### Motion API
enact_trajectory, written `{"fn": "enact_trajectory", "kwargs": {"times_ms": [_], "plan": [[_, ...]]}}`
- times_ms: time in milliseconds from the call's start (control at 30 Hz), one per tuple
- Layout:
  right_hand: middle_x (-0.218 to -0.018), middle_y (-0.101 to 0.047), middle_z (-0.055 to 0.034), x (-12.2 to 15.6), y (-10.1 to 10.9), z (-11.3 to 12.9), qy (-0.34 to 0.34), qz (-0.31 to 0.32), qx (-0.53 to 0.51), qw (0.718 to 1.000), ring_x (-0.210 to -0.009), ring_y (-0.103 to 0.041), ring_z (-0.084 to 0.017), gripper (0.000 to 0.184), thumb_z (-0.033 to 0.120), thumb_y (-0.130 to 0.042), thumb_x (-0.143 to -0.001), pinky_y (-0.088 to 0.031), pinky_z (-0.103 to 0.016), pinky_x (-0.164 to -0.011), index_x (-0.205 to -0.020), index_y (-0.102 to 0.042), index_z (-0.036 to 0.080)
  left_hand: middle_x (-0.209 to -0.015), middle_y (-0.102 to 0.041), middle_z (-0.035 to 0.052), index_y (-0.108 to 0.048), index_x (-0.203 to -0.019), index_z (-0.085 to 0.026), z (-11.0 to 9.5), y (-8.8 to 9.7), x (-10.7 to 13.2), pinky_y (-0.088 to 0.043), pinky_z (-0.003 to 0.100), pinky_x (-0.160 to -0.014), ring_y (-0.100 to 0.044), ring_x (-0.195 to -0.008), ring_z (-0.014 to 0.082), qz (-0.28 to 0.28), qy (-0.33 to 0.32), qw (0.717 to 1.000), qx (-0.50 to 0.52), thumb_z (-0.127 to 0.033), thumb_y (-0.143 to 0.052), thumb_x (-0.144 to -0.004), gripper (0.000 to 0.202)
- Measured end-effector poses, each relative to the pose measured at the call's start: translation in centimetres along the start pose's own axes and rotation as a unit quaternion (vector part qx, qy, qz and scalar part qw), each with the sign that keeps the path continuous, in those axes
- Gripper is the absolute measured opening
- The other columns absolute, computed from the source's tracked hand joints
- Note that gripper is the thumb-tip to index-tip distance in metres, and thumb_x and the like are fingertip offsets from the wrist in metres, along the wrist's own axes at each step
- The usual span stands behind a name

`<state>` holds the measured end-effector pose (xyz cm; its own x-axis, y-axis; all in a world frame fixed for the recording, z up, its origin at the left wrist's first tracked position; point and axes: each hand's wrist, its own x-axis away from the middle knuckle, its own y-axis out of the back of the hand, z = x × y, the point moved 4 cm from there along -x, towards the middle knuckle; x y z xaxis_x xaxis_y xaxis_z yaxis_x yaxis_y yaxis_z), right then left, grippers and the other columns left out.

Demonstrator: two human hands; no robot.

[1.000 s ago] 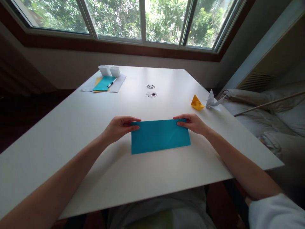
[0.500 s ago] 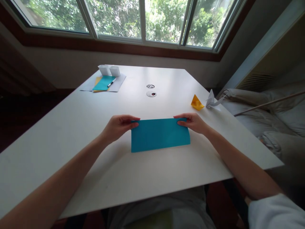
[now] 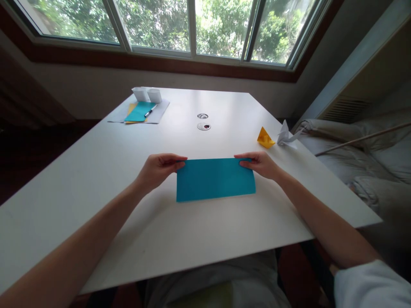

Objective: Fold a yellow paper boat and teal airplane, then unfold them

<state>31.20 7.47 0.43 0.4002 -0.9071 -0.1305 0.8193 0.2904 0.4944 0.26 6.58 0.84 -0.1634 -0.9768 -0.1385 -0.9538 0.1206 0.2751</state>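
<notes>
A blue sheet of paper (image 3: 215,180), wider than it is tall, is held up over the near part of the white table (image 3: 192,239). My left hand (image 3: 160,171) pinches its upper left corner between thumb and fingers. At the upper right corner, my right hand (image 3: 258,164) grips it the same way, thumb on the side facing me. The right edge of the paper bows slightly. Whether its lower edge touches the table I cannot tell.
Beyond my right hand stand a yellow paper boat (image 3: 265,138) and a white folded paper figure (image 3: 287,135). Far left lie stacked coloured papers (image 3: 139,112), a pen (image 3: 150,111) and two white box-like holders (image 3: 147,94). Round inserts (image 3: 204,126) sit mid-table.
The lower edge of the blue paper has risen slightly in view. My left hand has shifted a little up and left; both hands keep their pinch.
</notes>
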Motion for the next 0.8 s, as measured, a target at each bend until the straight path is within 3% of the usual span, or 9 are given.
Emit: {"fn": "enact_trajectory", "kwargs": {"times_ms": [267,433,600,800], "plan": [[-0.102,-0.068,-0.0080,-0.1,0.2,0.1,0.011,-0.011,0.008,1.000,-0.090,-0.061,-0.022,0.039,0.042,-0.060,-0.077,-0.052,-0.031,-0.071,-0.105,-0.067,0.016,-0.080,-0.071,0.0062,-0.072,-0.086,-0.016,0.5,0.0,-0.3,-0.054,0.028,-0.061,-0.063,-0.069,0.0172,0.002,0.002,1.000,-0.014,-0.042,-0.074,-0.061,0.035],[-0.098,-0.069,-0.0062,-0.1,0.1,-0.1,0.026,-0.025,0.085,0.996,-0.086,-0.062,-0.019,0.032,0.038,-0.060,-0.077,-0.051,-0.029,-0.072,-0.100,-0.069,0.017,-0.081,-0.071,0.0057,-0.071,-0.088,-0.016,0.7,-0.4,-0.3,-0.053,0.030,-0.063,-0.064,-0.071,0.0191,0.015,-0.022,0.995,-0.101,-0.043,-0.068,-0.068,0.034],[-0.091,-0.070,-0.0030,-0.3,-0.9,-0.3,0.065,-0.018,0.217,0.974,-0.074,-0.062,-0.016,0.022,0.030,-0.057,-0.081,-0.049,-0.027,-0.070,-0.098,-0.069,0.021,-0.085,-0.069,0.0036,-0.070,-0.088,-0.018,0.6,-1.6,-0.1,-0.049,0.030,-0.074,-0.062,-0.074,0.0178,0.024,-0.110,0.945,-0.306,-0.030,-0.053,-0.080,0.022],[-0.090,-0.067,-0.0043,-0.5,-1.4,-0.8,0.110,-0.007,0.262,0.959,-0.076,-0.060,-0.015,0.021,0.026,-0.054,-0.084,-0.047,-0.026,-0.072,-0.098,-0.069,0.021,-0.088,-0.062,0.0067,-0.068,-0.090,-0.015,1.4,-2.3,-0.3,-0.046,0.029,-0.074,-0.057,-0.076,0.0163,0.083,-0.169,0.902,-0.390,-0.025,-0.044,-0.086,0.026]]}}
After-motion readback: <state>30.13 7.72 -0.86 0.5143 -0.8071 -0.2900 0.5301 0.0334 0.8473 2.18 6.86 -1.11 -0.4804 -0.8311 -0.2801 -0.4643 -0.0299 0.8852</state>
